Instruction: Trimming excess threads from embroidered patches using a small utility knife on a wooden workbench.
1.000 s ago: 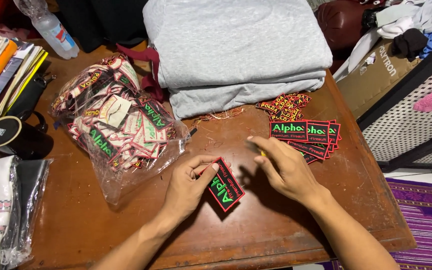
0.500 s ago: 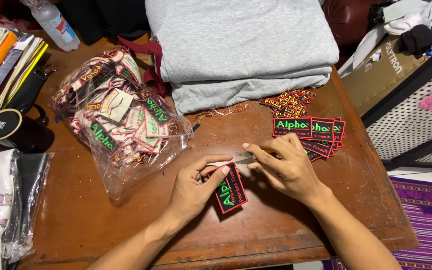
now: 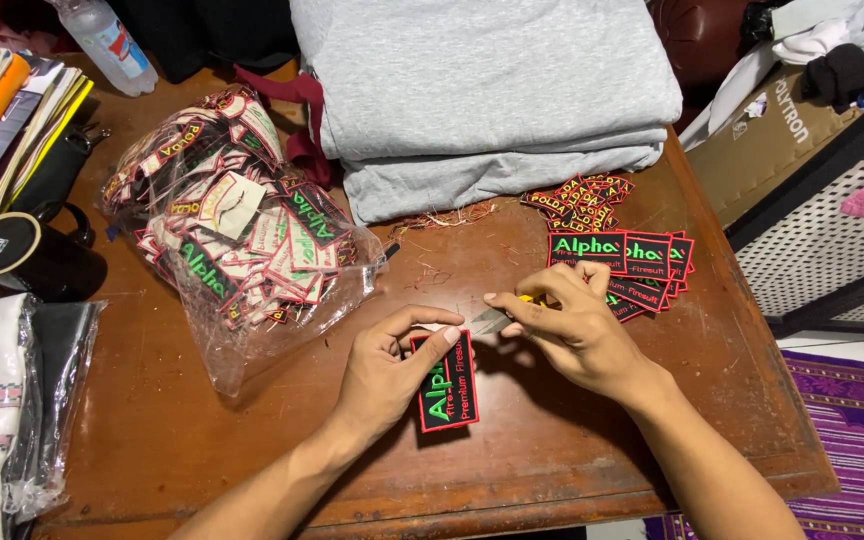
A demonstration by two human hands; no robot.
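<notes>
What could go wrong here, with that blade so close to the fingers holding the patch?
1. The right hand points a small blade at the top edge of the black patch. The left hand pinches that same edge, so a slip could nick a fingertip.
2. A slip could also cut the patch's red border.
3. The plastic bag of patches lies close by and could snag.

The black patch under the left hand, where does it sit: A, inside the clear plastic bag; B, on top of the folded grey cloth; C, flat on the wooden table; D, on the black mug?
C: the black patch lies on the wooden table, pinned by the left hand.
</notes>
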